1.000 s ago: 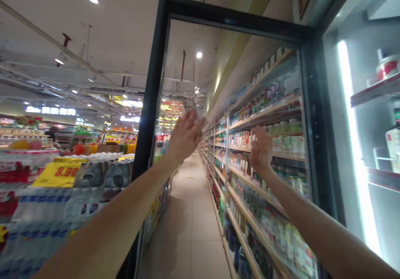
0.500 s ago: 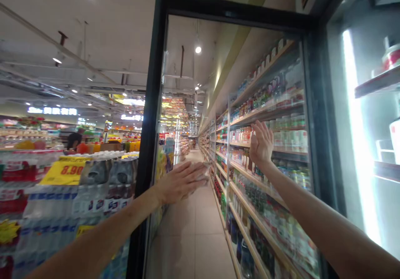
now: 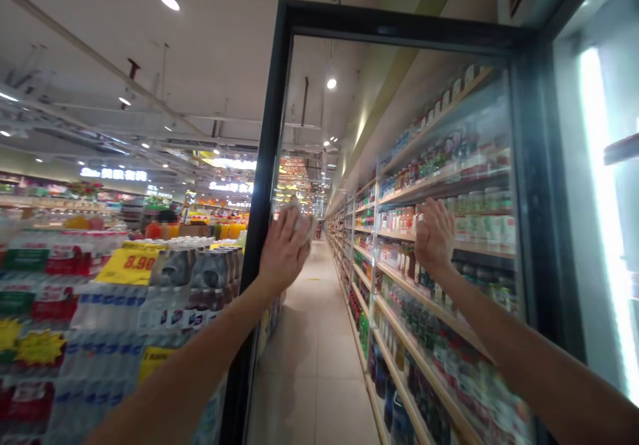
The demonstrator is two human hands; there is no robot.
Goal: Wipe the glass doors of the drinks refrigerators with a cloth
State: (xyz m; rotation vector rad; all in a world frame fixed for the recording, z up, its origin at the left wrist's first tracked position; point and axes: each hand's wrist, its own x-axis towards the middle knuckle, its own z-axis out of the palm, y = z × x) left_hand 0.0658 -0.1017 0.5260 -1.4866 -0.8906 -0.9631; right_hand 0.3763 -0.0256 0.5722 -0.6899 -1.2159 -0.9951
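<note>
The glass pane (image 3: 372,232) blocked you ahead, the black frame (image 3: 269,142) beside your left hand (image 3: 284,251); space toward your right hand (image 3: 435,237) lay open.

A yellow price card (image 3: 130,263) among stacked packs of bottles (image 3: 172,269) reads "8.90" in red. Above it, farther back, lettering on two lit signs (image 3: 114,174) is too blurred to read. Below it, a starburst tag (image 3: 40,346) is illegible.
</note>
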